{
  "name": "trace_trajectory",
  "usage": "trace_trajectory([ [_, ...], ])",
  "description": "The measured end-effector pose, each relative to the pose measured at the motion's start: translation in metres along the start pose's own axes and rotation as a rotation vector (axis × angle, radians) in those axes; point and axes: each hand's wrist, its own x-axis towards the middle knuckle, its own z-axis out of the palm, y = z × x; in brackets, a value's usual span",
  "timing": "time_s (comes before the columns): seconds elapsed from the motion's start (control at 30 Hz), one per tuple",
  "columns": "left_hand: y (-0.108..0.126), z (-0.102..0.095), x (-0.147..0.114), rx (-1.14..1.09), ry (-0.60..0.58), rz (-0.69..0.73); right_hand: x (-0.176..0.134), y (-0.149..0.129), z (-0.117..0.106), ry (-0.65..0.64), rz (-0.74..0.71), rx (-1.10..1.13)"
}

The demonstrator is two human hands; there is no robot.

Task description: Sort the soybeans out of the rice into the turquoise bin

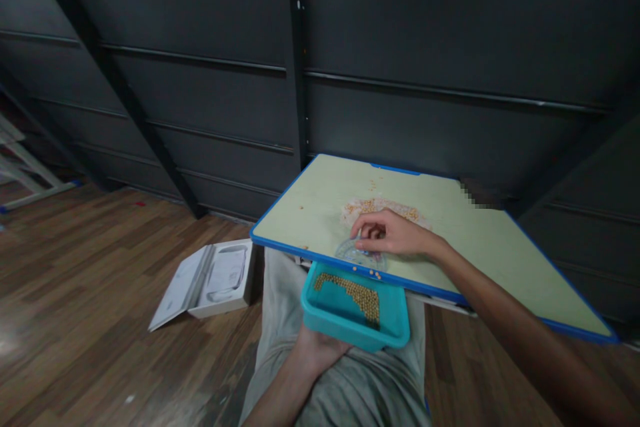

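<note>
My left hand (323, 349) supports a turquoise plastic box (345, 323) from below, its fingers mostly hidden under the base. Inside the box, small round golden beans (367, 303) lie along the far and right sides. The box sits just under the near edge of a pale green folding table (470, 247) with a blue rim. Over the tabletop, my right hand (387, 233) is closed, thumb and fingers pinching a clear, half-round plastic protractor (350, 252) near the edge. A few beans (373, 273) lie at the rim beside it. Behind my hand, more beans rest on a pinkish-white patch (380, 205).
An open white box (227, 277) with a printed insert lies on the wooden floor (115, 260) at left. A dark panelled wall (215, 67) stands right behind the table. White metal legs (35, 167) show at far left. My legs (285, 307) are beneath the table.
</note>
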Motion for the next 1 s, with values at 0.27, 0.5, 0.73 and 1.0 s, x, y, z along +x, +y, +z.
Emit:
trace_trajectory([
  [0.27, -0.005, -0.015, 0.006, -0.091, -0.046, -0.009, 0.005, 0.006, 0.000, 0.049, -0.040, -0.052],
  [0.5, -0.008, -0.031, 0.007, -0.071, -0.016, -0.020, 0.008, 0.013, -0.010, 0.312, -0.044, -0.288],
  [0.73, -0.006, -0.029, 0.004, -0.040, 0.005, -0.017, 0.006, 0.016, -0.020, 0.451, 0.007, -0.452],
  [1.0, -0.007, -0.029, 0.005, -0.054, -0.025, -0.022, 0.005, 0.014, -0.021, 0.561, -0.050, -0.439],
])
